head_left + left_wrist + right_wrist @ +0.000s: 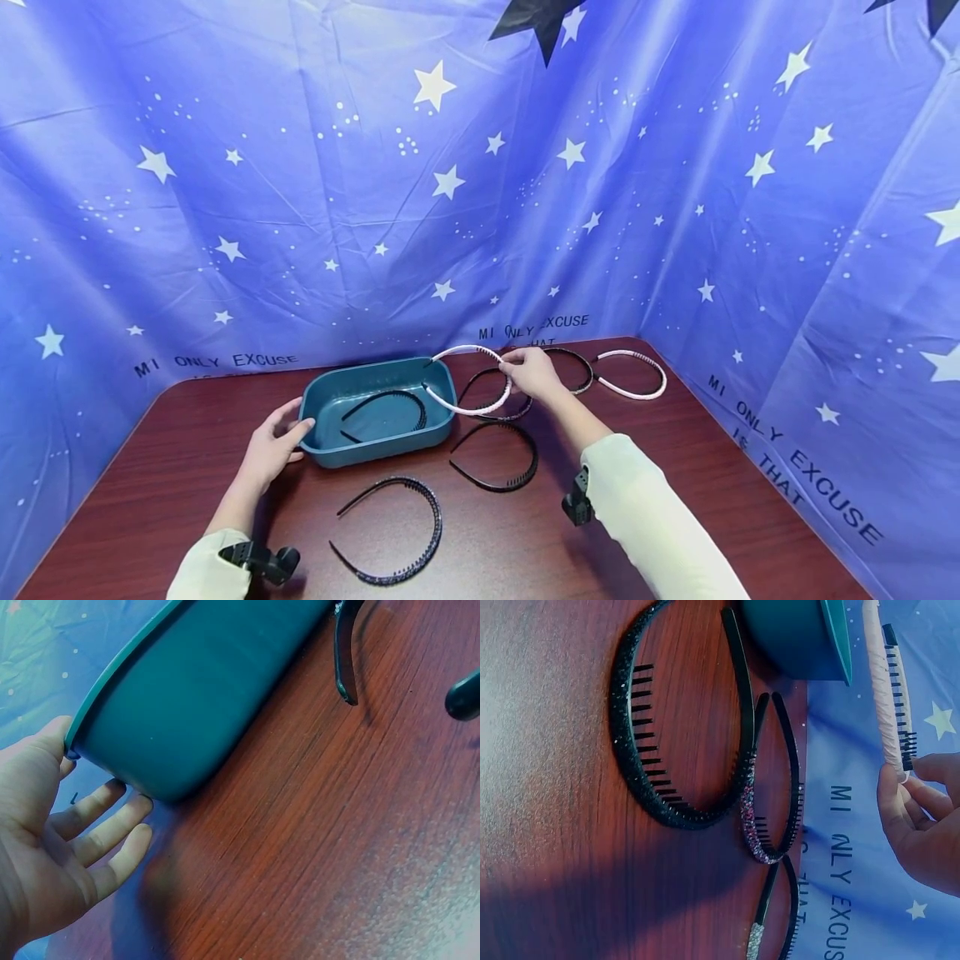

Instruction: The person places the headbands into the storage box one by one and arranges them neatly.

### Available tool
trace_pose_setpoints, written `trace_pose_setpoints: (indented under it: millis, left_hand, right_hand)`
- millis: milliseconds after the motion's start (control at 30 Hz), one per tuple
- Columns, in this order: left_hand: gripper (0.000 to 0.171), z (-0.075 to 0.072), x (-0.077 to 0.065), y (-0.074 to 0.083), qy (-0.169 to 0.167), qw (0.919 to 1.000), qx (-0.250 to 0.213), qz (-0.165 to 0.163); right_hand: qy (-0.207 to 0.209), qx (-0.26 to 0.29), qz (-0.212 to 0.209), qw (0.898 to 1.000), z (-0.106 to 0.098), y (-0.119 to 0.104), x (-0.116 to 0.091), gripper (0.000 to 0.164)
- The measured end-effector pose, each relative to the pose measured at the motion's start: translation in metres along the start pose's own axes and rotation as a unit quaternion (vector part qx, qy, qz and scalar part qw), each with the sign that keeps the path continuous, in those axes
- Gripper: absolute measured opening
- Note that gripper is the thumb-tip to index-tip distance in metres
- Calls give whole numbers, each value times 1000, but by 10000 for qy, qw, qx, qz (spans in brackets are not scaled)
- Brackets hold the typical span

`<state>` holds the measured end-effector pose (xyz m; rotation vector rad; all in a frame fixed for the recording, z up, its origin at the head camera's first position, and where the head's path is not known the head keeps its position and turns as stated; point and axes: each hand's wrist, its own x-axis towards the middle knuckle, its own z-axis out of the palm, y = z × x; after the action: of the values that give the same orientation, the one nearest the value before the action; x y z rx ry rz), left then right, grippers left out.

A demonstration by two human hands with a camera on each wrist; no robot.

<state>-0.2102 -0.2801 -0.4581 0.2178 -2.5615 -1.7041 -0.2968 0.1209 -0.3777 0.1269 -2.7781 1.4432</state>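
My right hand (531, 372) pinches a white headband (486, 410) at the middle of its curve and holds it raised, with its two black-tipped ends over the right end of a teal plastic bin (375, 454). In the right wrist view, black comb teeth line the inside of the white headband (881, 697). At the bin's left end, my left hand (272, 446) grips the rim, its thumb on top and fingers against the outside wall. One black headband (422, 408) lies inside the bin.
On the dark red table (517, 558) lie a glittery dark headband (437, 533) in front, a black toothed headband (536, 458) right of the bin, a sparkly one (750, 817) behind it, another dark one (589, 375) and a white one (663, 375) farther right. Starry blue cloth (360, 167) hangs behind.
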Motion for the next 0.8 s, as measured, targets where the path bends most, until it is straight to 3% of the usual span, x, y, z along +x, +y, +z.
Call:
trace_pose_setpoints:
  millis: [800]
  left_hand:
    - [63,0,1,1,37,9999,-91,25]
  right_hand:
    - [-70,-61,-70,9999,25,-16,3,22]
